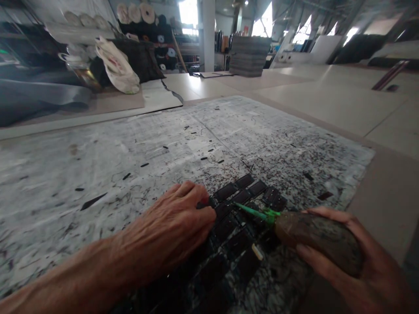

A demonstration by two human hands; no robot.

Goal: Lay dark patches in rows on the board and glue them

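Rows of small dark rectangular pieces lie close together on the stained white work surface. My left hand is at their left edge, its fingers curled in and pressed together; whatever they pinch is hidden. My right hand wraps around a grimy brown squeeze bottle, tilted onto its side. Its thin green nozzle points left over the dark pieces, close to my left fingertips. Whether the tip touches a piece I cannot tell. A small pale strip lies among the pieces.
Dark scraps and thread-like bits litter the white sheet. Beyond it stand a pale cloth bag, a grey stack of sheets and a white pillar. Fabric rolls fill a rack at the back.
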